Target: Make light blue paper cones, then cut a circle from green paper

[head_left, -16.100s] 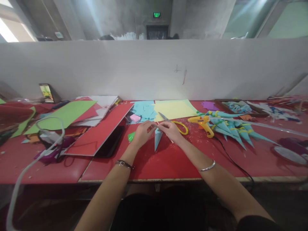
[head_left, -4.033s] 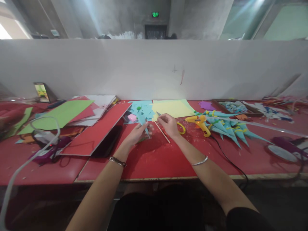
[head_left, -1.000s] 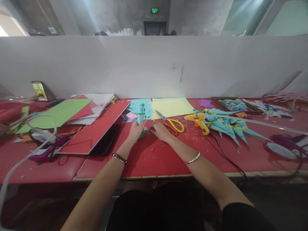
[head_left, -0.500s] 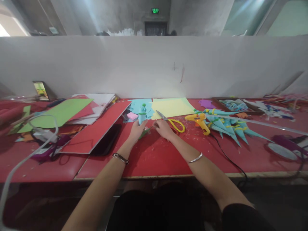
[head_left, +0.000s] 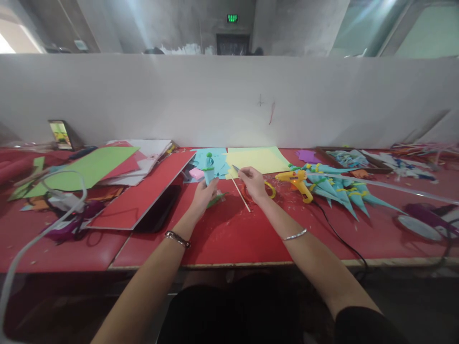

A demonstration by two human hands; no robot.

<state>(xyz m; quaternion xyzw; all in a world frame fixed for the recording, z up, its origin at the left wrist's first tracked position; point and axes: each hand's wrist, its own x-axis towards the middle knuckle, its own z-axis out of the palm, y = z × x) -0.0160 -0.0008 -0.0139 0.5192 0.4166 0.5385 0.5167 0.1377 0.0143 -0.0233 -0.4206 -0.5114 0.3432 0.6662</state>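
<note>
Dark bracelet (head_left: pixel 178 239) with silvery bits on my left wrist, silver bangle (head_left: pixel 294 235) on my right, black right sleeve (head_left: pixel 360 325), black clothing (head_left: pixel 233 310) at my lap

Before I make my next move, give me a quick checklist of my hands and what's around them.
1. Blue cone held: ok, in the left hand, green ball uppermost.
2. Right hand free: cannot tell; it is pinched, and anything inside is too small to make out.
3. Wooden stick in view: ok, it shows between the hands.
4. Scissors uncovered: not ok, partly hidden by the right hand.
5. Glue gun apart from both hands: ok, off to the right.
6. Glue gun heat: cannot tell.
</note>
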